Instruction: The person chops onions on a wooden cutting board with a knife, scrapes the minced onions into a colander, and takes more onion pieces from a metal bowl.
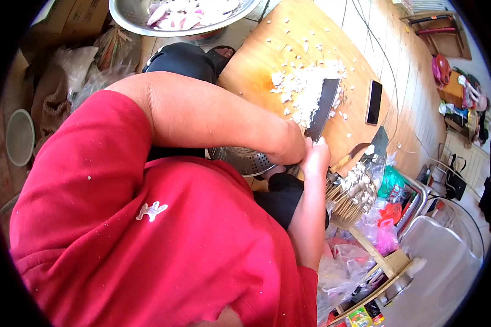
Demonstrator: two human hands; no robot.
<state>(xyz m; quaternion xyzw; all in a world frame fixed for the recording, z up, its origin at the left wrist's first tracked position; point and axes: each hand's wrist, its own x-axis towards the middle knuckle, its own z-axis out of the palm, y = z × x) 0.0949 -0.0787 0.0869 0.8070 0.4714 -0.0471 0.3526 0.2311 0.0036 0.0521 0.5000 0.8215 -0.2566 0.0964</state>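
My right hand (316, 157) grips a cleaver (323, 110) by the base of its handle, just behind the dark blade. My left hand (290, 146) is bent in against the right one and closed around the same handle; its fingers are mostly hidden. The blade lies over a heap of finely chopped white pieces (305, 90), which look like onion. They are spread on a wooden board (251, 60), with loose bits scattered toward its far end. A steel bowl (126, 26) at the top holds pale purple onion pieces (174, 19).
On the board's right side lies a phone (373, 102). A wooden-handled knife (348, 158) rests near its lower corner, beside bundled skewers (357, 191). Below my arms is a perforated steel colander (243, 159). Plastic bags (343, 267) and a wooden stand (387, 267) crowd the lower right.
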